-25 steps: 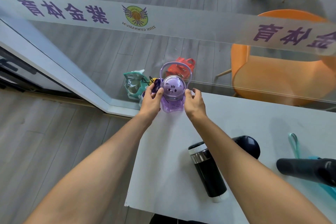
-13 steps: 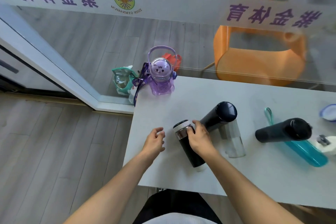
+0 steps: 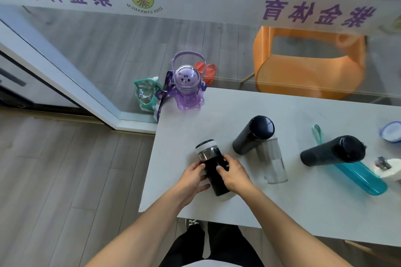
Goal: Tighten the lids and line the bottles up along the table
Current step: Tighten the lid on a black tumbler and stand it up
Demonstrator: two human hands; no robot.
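both hands, left hand (image 3: 193, 176) and right hand (image 3: 233, 174), have a grip round the black steel-banded flask (image 3: 211, 166) at centre frame on the grey desk (image 3: 282, 112); purple bear bottle (image 3: 188, 84) stands upper-centre at the corner.

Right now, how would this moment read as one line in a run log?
step: tighten lid | left hand: on black steel-banded flask | right hand: on flask | purple bear-shaped bottle: upright, table's far corner
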